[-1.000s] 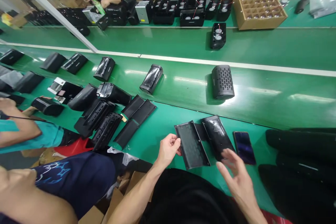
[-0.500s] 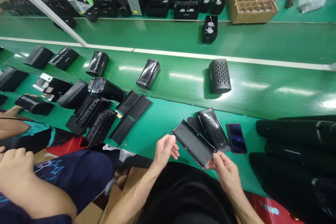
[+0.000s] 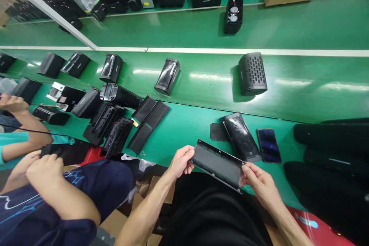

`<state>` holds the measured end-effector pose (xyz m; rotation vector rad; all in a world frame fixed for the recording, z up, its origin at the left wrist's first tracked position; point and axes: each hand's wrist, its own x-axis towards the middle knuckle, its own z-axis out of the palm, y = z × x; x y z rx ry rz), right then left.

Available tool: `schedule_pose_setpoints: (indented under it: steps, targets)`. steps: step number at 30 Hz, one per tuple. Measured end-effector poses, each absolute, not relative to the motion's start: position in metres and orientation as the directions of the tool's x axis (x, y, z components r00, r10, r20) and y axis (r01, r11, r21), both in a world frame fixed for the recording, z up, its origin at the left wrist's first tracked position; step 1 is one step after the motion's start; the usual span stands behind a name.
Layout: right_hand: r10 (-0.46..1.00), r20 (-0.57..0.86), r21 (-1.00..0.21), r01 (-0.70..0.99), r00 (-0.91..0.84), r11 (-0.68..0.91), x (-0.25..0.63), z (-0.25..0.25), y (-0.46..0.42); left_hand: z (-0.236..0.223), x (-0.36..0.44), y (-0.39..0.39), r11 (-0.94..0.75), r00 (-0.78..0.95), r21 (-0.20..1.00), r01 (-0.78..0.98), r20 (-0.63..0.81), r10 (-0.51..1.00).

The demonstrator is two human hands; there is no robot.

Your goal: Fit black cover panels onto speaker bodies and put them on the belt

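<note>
A shallow black rectangular panel [image 3: 217,163] with small tabs along its long edges is held near my lap, its hollow side up. My left hand [image 3: 181,161] pinches its left end between thumb and fingers. At the opposite end, my right hand [image 3: 259,180] grips the corner, thumb on top. Just beyond the panel, a glossy black perforated cover [image 3: 240,136] lies on the green bench, partly over a thin dark sheet [image 3: 218,132].
A phone [image 3: 268,145] lies right of the cover, near dark cylindrical cases [image 3: 325,157]. More black panels [image 3: 148,123] and housings [image 3: 118,134] sit left. Speaker-like units, including one with a slotted face [image 3: 253,73], stand on the green line. A co-worker's arm [image 3: 62,188] is at left.
My left hand has closed on the panel's left end, having been apart from it. The panel has turned flatter and shifted right with my right hand. The camera view has tilted down.
</note>
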<state>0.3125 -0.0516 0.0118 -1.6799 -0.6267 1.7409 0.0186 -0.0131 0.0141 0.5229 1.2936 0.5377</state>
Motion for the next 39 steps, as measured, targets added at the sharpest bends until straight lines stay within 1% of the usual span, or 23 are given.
schedule_pose_setpoints:
  steps: [9,14,19,23,30,39]
  targets:
    - [0.719,-0.695,-0.715,-0.113,0.006,-0.690,0.313,0.006,-0.054,0.015,0.016,-0.018,0.751,0.171,0.659,-0.034,-0.737,0.654]
    - [0.733,-0.680,-0.733,-0.024,0.015,-0.680,0.314,0.003,-0.056,0.011,0.016,-0.020,0.747,0.182,0.665,0.001,-0.734,0.654]
    - [0.732,-0.679,-0.732,0.023,0.056,-0.681,0.312,-0.001,-0.053,0.011,0.016,-0.021,0.732,0.219,0.681,0.033,-0.719,0.659]
    - [0.723,-0.685,-0.725,0.016,0.091,-0.688,0.309,0.002,-0.049,0.009,0.014,-0.023,0.731,0.253,0.682,0.028,-0.712,0.655]
    - [0.709,-0.698,-0.714,-0.017,0.105,-0.700,0.307,0.010,-0.044,0.009,0.012,-0.024,0.749,0.279,0.662,0.001,-0.720,0.636]
    - [0.720,-0.681,-0.725,0.011,0.134,-0.688,0.308,0.004,-0.046,0.011,0.010,-0.023,0.775,0.353,0.631,-0.039,-0.717,0.601]
